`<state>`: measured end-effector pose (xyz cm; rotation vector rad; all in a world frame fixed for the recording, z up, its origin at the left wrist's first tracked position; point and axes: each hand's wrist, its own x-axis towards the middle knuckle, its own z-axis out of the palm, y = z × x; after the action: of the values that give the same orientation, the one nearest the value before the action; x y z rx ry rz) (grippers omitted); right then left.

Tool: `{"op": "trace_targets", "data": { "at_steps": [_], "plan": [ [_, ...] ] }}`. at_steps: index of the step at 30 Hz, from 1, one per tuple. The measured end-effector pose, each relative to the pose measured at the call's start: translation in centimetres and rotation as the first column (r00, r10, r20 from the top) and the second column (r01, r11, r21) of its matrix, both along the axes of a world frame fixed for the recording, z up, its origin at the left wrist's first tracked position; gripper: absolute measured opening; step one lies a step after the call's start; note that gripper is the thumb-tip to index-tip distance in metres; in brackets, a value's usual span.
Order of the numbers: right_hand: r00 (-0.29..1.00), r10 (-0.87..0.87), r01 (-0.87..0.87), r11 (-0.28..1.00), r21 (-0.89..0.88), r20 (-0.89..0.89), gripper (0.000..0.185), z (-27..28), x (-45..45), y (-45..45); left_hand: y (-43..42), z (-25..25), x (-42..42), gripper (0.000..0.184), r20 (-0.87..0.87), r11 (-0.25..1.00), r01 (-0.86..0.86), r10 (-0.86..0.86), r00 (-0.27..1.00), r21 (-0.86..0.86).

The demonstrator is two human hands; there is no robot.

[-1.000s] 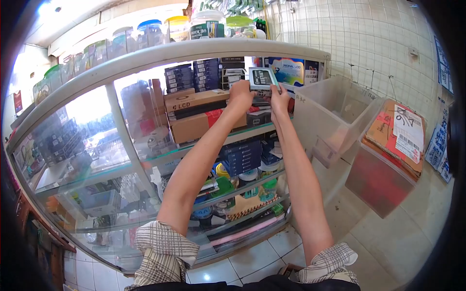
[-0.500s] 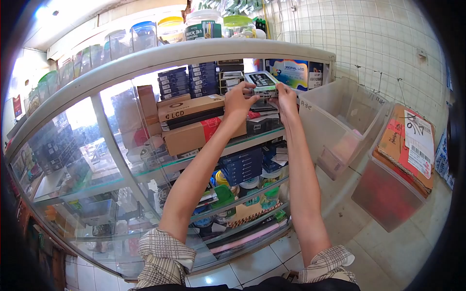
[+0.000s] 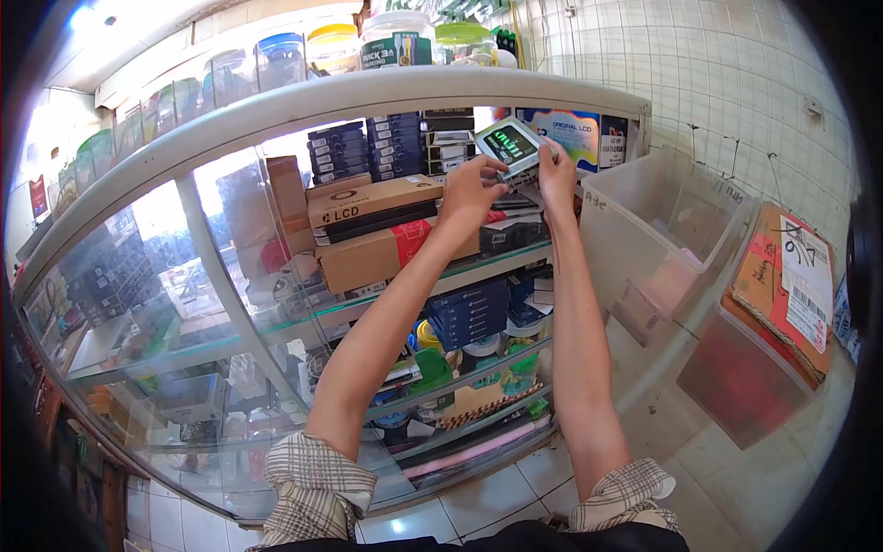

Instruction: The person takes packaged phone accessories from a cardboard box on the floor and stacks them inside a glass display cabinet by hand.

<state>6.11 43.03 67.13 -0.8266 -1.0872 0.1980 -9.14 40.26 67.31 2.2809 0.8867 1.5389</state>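
Both hands are raised at the upper shelf of the glass display case. Between them is a small flat box point(image 3: 509, 145) with a pale border and a dark face bearing green lettering, tilted with its top facing me. My left hand point(image 3: 472, 191) pinches its near-left edge with thumb and fingers. At the right corner, my right hand point(image 3: 557, 177) grips it, thumb along the edge. What lies directly beneath the box is partly hidden by my fingers. Left of my hands, a brown LCD carton point(image 3: 377, 201) rests on a stack of cartons.
Stacked small dark boxes point(image 3: 395, 145) and a colourful LCD box point(image 3: 563, 136) stand behind my hands. To the right are an open clear plastic bin point(image 3: 612, 207) and a second bin point(image 3: 736, 377) topped with cardboard. Lidded jars point(image 3: 395, 46) line the case top point(image 3: 368, 90).
My hands have shifted slightly right with the box. It has tipped and turned, so more of its green-lettered face shows. The view has moved a little.
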Motion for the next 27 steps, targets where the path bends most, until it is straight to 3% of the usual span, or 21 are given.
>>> {"op": "trace_targets", "data": {
  "at_steps": [1,4,10,14,16,20,22,23,25,27],
  "plan": [
    [0.994,-0.099,0.098,0.995,0.024,0.055,0.035,0.0,0.0,0.3,-0.1,0.0,0.0,0.033,-0.005,1.0,-0.016,0.016,1.0,0.014],
    [0.965,-0.185,0.171,0.981,0.091,0.187,0.036,0.2,0.1,0.2,-0.4,0.1,0.0,0.037,0.029,1.0,0.004,-0.003,1.0,-0.026],
    [0.992,-0.082,0.079,0.996,0.027,0.095,0.038,-0.1,0.7,1.3,0.2,0.0,0.3,0.043,0.012,1.0,-0.018,0.018,1.0,0.017],
    [0.987,-0.109,0.103,0.993,0.057,0.12,0.039,0.5,1.0,2.1,1.0,0.1,1.2,0.047,0.012,0.998,-0.069,0.069,0.998,0.016],
    [0.992,-0.097,0.099,0.995,-0.028,0.083,0.04,0.7,1.0,2.3,1.9,-0.1,1.8,0.05,0.027,0.976,-0.149,0.147,0.989,0.157],
    [0.992,-0.1,0.104,0.993,-0.048,0.08,0.041,0.7,1.3,3.3,2.8,-0.1,2.1,0.047,0.054,0.97,-0.166,0.159,0.986,0.174],
    [0.994,0.066,-0.076,0.991,-0.111,-0.091,0.039,0.7,1.0,3.4,2.6,0.3,2.3,0.047,0.005,0.962,-0.217,0.219,0.976,0.167],
    [0.993,0.069,-0.079,0.991,-0.111,-0.091,0.039,0.7,0.8,3.6,2.7,0.3,2.5,0.045,0.035,0.965,-0.202,0.199,0.979,0.164],
    [0.874,0.347,-0.383,0.923,-0.044,-0.34,0.036,0.3,0.7,4.6,3.9,0.4,2.7,0.044,0.045,0.951,-0.237,0.232,0.972,0.2],
    [0.87,0.356,-0.395,0.917,-0.05,-0.34,0.036,0.0,0.8,5.9,4.6,0.5,2.7,0.041,0.045,0.94,-0.271,0.267,0.963,0.209]
  ]
}}
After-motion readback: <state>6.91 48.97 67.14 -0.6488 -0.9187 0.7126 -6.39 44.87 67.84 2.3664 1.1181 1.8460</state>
